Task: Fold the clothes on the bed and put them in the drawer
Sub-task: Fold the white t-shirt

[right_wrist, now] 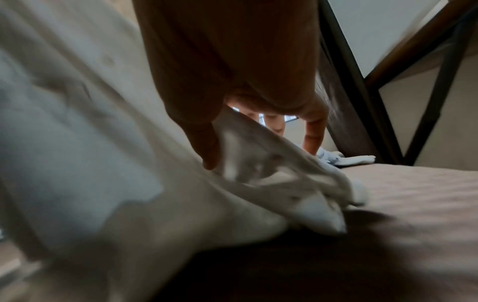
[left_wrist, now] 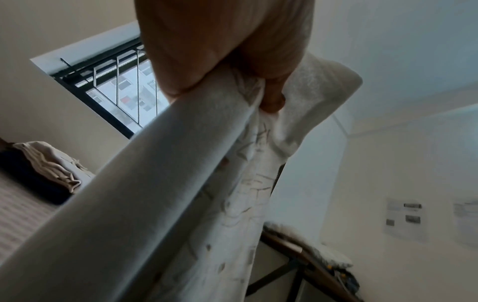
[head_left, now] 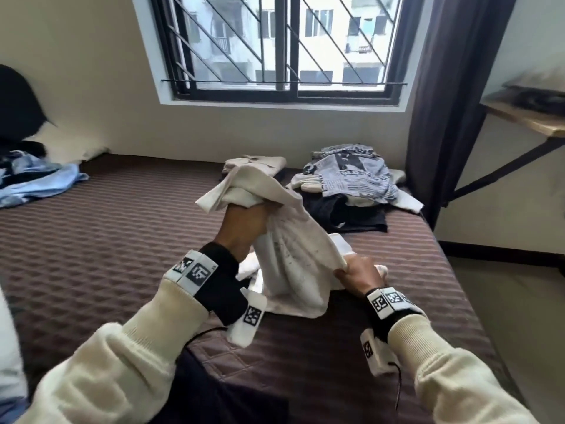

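Head view: white garment [head_left: 290, 249] gripped between left hand [head_left: 244, 224], right hand [head_left: 357, 273].

Left hand [left_wrist: 220, 51] grips a bunch of white printed garment [left_wrist: 181, 204], fingers curled round the cloth, which hangs down-left from the fist. Left of the garment: barred window [left_wrist: 116, 90], and below it a beige folded piece [left_wrist: 51, 163] on dark cloth [left_wrist: 28, 177]. Right of the garment: wooden shelf [left_wrist: 310, 259] on the wall.

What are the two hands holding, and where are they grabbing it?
Both hold one cream shirt. The left hand grips a bunched upper part, lifted above the bed. The right hand pinches a lower edge, down near the bed.
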Demonstrator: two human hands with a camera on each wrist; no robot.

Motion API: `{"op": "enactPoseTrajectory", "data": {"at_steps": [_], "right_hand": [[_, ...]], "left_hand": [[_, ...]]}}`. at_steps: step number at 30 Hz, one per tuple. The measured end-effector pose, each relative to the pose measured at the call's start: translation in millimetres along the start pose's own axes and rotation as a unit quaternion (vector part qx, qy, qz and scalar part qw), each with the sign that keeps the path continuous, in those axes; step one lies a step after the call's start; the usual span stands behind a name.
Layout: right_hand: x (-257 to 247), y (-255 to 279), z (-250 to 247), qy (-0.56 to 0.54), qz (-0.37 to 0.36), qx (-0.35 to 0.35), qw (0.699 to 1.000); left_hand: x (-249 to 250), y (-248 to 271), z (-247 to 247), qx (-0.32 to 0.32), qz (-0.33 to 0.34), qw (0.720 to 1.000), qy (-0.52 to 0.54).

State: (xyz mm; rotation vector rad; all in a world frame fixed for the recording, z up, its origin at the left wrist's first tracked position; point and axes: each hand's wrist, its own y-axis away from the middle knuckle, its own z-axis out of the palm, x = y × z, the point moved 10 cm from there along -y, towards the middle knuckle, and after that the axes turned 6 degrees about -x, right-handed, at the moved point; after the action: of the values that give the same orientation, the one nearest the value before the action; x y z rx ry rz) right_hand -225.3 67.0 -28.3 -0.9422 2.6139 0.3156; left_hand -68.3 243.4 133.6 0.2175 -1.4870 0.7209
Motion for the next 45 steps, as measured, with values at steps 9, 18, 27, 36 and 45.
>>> {"op": "enactPoseTrajectory", "data": {"at_steps": [9, 18, 27, 36, 45], "right_hand": [[110.0, -15.5, -11.4, -0.14, 0.149, -0.01, 0.979], [90.1, 39.1, -220.6, -0.779, -0.089, 0.304, 0.541], [127.6, 86.1, -202.1, -0.692, -0.037, 0.368, 0.62], [194.0, 77.1, -146.9, -0.444, 0.24, 0.309, 0.806], [197.1, 58.6, -30.7, -0.065, 0.312, -0.069, 0.945]], "left_hand": [[8.2, -50.4, -74.4, 0.109, -0.042, 0.992, 0.045], [27.7, -84.2, -48.1, 0.034, -0.082, 0.996, 0.016], [39.7, -73.7, -56.1, 0.169, 0.043, 0.981, 0.086], [-64.4, -52.8, -26.7, -0.065, -0.242, 0.948, -0.195], [-247.2, -2.1, -19.5, -0.275, -0.352, 0.776, -0.445]]}}
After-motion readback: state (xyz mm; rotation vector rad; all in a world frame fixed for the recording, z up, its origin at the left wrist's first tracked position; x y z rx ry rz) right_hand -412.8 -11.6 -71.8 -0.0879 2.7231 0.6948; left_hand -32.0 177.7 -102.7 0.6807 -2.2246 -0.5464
